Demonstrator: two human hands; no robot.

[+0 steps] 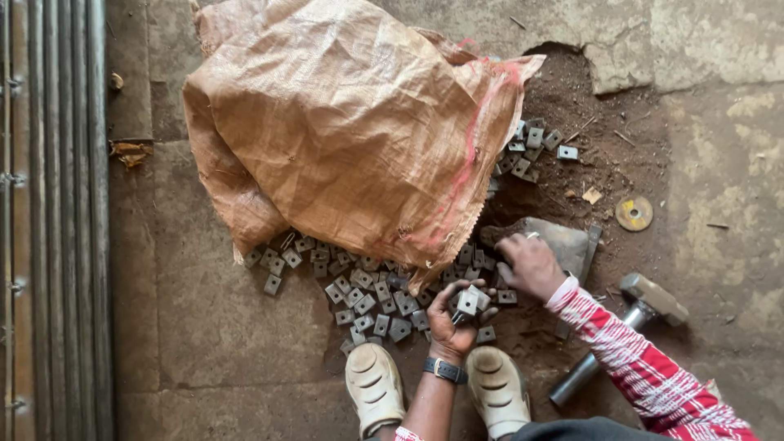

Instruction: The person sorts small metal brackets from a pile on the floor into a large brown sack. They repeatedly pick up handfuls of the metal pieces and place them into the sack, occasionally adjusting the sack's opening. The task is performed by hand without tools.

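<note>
Steel pipes lie along the left edge of the concrete floor. A woven brown sack partly covers a heap of square metal plates. The left hand, nearer the heap, has its fingers closed around several plates. Just right, the right hand presses curled fingers onto a flat steel block; their grip cannot be told. A hammer lies farther right.
</note>
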